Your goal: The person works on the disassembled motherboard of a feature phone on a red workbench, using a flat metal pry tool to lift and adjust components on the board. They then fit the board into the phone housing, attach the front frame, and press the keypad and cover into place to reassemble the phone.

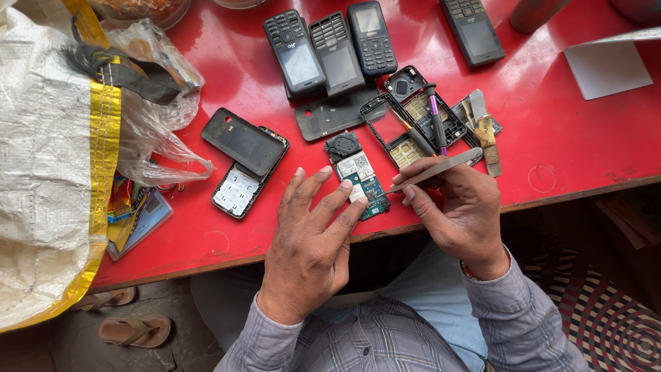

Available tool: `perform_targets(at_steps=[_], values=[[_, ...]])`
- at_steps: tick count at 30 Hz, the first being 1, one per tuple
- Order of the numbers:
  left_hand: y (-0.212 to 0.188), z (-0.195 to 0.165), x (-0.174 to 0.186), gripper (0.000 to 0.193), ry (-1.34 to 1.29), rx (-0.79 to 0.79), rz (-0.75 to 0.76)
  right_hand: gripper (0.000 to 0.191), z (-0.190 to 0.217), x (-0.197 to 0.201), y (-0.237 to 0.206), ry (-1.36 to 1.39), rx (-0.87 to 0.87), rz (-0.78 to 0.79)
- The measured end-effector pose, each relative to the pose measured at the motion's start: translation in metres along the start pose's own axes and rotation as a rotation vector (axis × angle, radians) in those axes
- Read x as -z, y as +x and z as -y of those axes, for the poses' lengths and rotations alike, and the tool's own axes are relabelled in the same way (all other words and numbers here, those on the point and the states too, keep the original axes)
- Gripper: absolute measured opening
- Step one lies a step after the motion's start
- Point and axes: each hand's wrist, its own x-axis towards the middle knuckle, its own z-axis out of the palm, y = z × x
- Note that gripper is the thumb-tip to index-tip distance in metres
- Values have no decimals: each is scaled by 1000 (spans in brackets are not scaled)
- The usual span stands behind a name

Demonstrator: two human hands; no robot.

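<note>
Left hand (311,234) spread flat, fingers wide, fingertips (346,184) pressing on a teal phone circuit board (365,180) near the front edge of the red table (551,138). Right hand (463,207) closed in a narrow pinch around metal tweezers (435,169), tips touching the board's right edge. Checked grey shirt sleeves on both wrists.

Just behind the board, touching its top end, a small black camera-and-speaker module (343,145). To the left, a phone front shell with white keypad backing (238,190), lying face down, a black back cover (242,141) resting tilted across its upper part. Behind the tweezers, an opened black phone frame (413,120) with gold-coloured contact pads showing, a purple-banded screwdriver (436,118) laid across it, a second dark tool beside that. Just right of the frame, a worn knife-like scraper (484,127) with a taped handle. A flat grey back cover (332,115) between the frame and a group of three keypad phones (332,49) side by side further back. A fourth keypad phone (472,29) well apart at the right rear, and a white card (607,67) at the far right.

At the left edge, a white woven sack with yellow trim (48,165), a crumpled clear plastic bag (155,114) beside it. Below the table, two sandals (131,324) on the floor.
</note>
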Motion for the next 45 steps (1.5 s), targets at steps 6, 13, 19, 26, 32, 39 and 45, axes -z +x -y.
perform_targets(at_steps=[6,13,19,26,32,39,45], values=[[0,0,0,50,-1,-1,-9,22,0,1,3,15,26,40],[0,0,1,50,-8,-2,-9,19,1,-3,0,4,10,17],[0,1,1,50,-9,-3,-17,17,0,-2,2,6,40,-8],[1,0,1,49,-10,-5,-13,15,0,-2,1,-1,34,-18],[0,0,0,49,-6,-4,-13,16,0,-3,0,3,31,-25],[-1,0,1,49,-8,-1,-18,17,0,-3,0,-46,36,-10],[-1,0,0,50,-9,-4,-22,17,-1,-4,1,0,35,-35]])
